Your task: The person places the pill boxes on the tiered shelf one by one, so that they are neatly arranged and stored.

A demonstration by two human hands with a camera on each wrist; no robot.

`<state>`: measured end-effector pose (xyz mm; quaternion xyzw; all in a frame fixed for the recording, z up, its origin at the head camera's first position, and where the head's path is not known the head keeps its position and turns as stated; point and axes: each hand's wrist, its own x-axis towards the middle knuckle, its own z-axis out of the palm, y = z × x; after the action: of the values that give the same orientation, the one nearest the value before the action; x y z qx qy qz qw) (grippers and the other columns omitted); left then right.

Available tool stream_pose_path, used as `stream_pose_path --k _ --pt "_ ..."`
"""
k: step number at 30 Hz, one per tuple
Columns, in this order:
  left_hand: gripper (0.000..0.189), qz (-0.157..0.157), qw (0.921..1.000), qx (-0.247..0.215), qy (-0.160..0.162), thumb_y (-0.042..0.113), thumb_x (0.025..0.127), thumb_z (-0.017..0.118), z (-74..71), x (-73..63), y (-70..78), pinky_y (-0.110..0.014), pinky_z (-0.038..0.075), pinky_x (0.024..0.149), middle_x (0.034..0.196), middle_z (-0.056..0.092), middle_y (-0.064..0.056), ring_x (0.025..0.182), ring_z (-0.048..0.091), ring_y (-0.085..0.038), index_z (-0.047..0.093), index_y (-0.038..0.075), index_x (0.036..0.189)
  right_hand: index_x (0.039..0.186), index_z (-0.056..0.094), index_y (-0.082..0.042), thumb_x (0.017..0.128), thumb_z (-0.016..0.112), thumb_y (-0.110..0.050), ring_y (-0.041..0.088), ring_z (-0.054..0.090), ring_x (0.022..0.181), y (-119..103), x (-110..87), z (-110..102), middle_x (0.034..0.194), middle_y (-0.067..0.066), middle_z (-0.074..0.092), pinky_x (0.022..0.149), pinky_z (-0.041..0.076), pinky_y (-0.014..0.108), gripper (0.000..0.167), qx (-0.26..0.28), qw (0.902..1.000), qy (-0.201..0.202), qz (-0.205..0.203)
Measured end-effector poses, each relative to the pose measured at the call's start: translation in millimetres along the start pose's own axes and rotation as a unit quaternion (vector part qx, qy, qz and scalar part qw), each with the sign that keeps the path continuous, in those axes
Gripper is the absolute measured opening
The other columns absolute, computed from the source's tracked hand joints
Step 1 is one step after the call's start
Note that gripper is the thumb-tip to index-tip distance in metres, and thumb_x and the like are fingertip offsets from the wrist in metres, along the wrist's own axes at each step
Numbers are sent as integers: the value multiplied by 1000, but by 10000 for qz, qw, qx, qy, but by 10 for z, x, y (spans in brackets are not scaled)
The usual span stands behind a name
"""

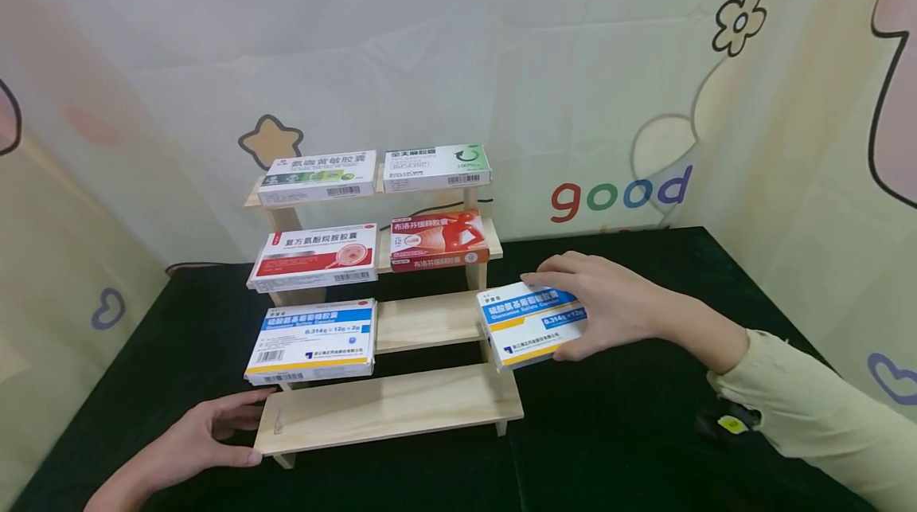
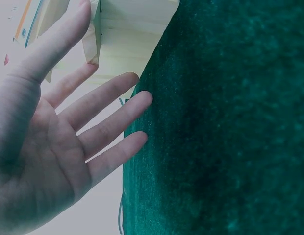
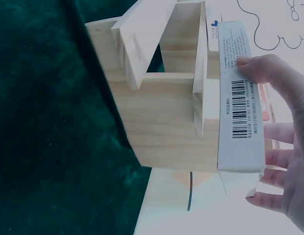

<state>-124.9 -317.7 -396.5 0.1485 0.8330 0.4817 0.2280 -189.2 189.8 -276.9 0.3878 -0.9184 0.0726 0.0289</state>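
My right hand [image 1: 619, 309] grips a blue, white and yellow medicine box [image 1: 526, 329] by its right side, thumb near and fingers far. The right wrist view shows the thumb on the box's barcode side [image 3: 235, 117]. The box is held at the right end of the third tier of a wooden stepped rack [image 1: 423, 321]. At the rack's lower left corner, my left hand [image 1: 189, 440] has its thumb and a finger touching the bottom step [image 1: 394, 408]. Its other fingers [image 2: 117, 125] spread loosely in the left wrist view. A matching blue and white box [image 1: 315, 341] lies left on the third tier.
The second tier carries a red and white box [image 1: 315, 257] and a red box [image 1: 438, 240]. On top lie two green and white boxes, one left [image 1: 318, 176] and one right [image 1: 437, 167]. Dark green cloth [image 1: 630, 432] covers the table before a printed curtain [image 1: 430, 58].
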Motion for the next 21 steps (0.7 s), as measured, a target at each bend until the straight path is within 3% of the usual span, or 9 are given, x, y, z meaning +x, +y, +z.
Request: stream_pose_path --k 21 --pt "70 -4 10000 28 38 14 82 66 7 -6 10 -53 46 82 126 41 -35 104 53 -40 28 -12 135 127 51 -14 66 72 -52 18 47 107 -207 338 149 124 5 51 87 42 36 75 414 9957 502 -664"
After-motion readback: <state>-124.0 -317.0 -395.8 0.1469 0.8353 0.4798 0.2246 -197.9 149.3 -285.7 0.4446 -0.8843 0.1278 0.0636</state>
